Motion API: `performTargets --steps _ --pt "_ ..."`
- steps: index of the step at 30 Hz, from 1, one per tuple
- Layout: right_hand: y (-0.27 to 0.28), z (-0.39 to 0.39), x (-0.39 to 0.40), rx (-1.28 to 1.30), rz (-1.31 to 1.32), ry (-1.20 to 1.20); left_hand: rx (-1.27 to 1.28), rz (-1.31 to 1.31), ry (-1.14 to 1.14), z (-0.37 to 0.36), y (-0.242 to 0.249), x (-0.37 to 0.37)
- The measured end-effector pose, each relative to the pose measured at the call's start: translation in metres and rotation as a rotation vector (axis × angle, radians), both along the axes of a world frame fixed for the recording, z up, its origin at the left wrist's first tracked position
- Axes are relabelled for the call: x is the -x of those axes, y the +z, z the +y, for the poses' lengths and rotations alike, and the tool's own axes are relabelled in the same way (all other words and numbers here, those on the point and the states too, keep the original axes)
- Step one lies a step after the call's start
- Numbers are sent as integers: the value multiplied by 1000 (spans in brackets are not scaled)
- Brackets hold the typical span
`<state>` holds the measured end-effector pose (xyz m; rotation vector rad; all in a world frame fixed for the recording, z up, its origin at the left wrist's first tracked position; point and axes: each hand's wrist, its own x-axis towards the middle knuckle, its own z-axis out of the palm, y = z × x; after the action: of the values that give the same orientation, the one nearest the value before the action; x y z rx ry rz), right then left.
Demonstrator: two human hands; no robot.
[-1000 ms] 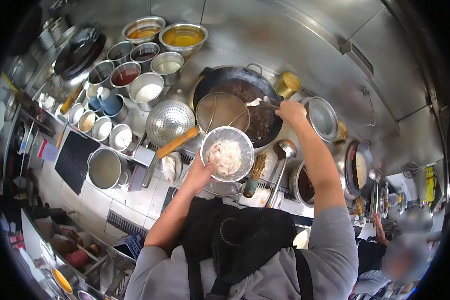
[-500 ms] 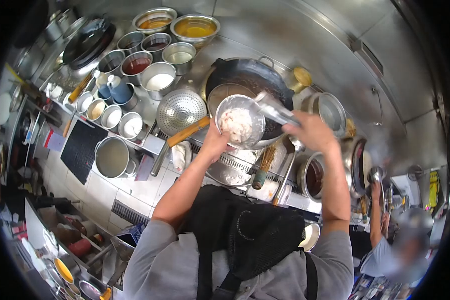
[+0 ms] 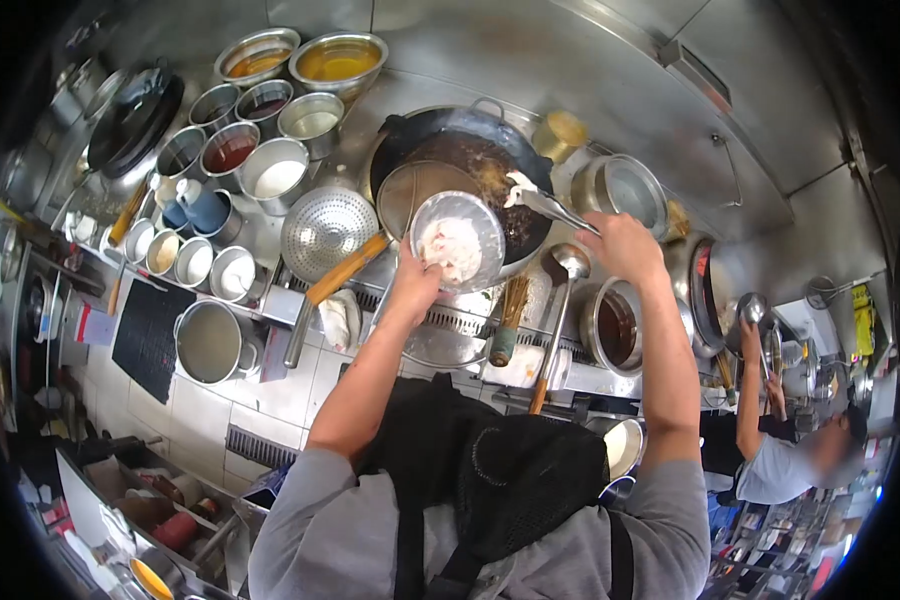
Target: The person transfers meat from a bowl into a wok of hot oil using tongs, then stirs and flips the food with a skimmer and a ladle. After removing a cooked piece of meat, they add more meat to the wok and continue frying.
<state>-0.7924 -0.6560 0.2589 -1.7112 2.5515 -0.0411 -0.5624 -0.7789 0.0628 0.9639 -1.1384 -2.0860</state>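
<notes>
My left hand (image 3: 416,285) grips the rim of a metal bowl (image 3: 491,245), which is tilted toward me near the front of a wok. Pale, wet-coated food pieces (image 3: 450,248) lie in it. My right hand (image 3: 622,245) is closed around metal tongs (image 3: 562,213). At their tips hangs a whitish piece of food (image 3: 519,190), over the dark, bubbling oil in the wok (image 3: 536,165). A round wire strainer (image 3: 405,195) rests across the wok's left side, partly hidden behind the bowl.
A perforated ladle (image 3: 328,235) with a wooden handle lies left of the wok. Right of my left hand are a bamboo brush (image 3: 510,320) and a long-handled ladle (image 3: 570,262). Several seasoning pots (image 3: 275,172) stand at the upper left. Another person (image 3: 785,465) works at the far right.
The tongs have moved right, away from the bowl, and the white piece at their tips shows clearly over the oil. The camera view has shifted, moving the counter leftward in the picture.
</notes>
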Motion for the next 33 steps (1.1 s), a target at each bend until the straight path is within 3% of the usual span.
performTargets --steps 5,10,20,23,25,28,33 --pt "-72 -57 51 -327 202 -69 8 -6 18 15 -3 -15" --pt "-99 -85 72 -365 196 -95 11 -50 51 21 -4 -33" --pt "-74 -71 77 -274 316 -119 47 30 90 17 18 -25" --pt "-46 -50 45 -120 284 -87 71 18 68 11 13 -23" --pt "-24 -32 22 16 156 59 67 -13 78 6 10 -19" --pt "-12 -19 -24 -16 -53 185 84 -28 84 6 16 -16" --pt "-63 -23 -50 -244 -83 183 146 -84 53 3 23 -6"
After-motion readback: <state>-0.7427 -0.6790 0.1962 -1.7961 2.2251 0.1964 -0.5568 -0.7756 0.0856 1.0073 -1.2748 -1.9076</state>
